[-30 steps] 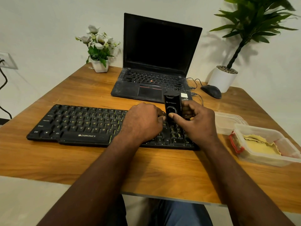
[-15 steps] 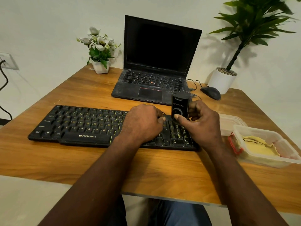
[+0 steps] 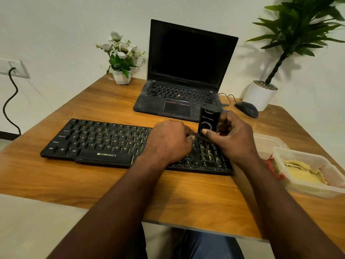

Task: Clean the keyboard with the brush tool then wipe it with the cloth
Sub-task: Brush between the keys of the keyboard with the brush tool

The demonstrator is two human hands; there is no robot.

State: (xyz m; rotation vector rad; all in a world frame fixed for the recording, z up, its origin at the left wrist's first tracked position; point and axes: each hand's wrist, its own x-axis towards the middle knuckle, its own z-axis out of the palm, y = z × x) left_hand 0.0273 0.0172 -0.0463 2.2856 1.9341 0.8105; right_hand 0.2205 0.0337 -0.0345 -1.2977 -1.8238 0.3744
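A black keyboard (image 3: 104,141) with yellow lettering lies across the wooden desk (image 3: 115,184). My right hand (image 3: 233,139) grips a black box-shaped brush tool (image 3: 208,121) upright over the keyboard's right end, thumb across its front. My left hand (image 3: 169,142) rests palm down on the keys just left of the tool, fingers curled; what they touch is hidden. A yellow cloth (image 3: 302,172) lies in a clear plastic container (image 3: 315,189) at the right.
An open dark laptop (image 3: 186,75) stands behind the keyboard, with a mouse (image 3: 246,109) to its right. A small flower pot (image 3: 121,75) and a tall potted plant (image 3: 261,94) stand at the back. A container lid (image 3: 268,144) lies beside the box.
My right hand has shifted the brush tool slightly to the right over the keyboard's right end. My left hand stays in place.
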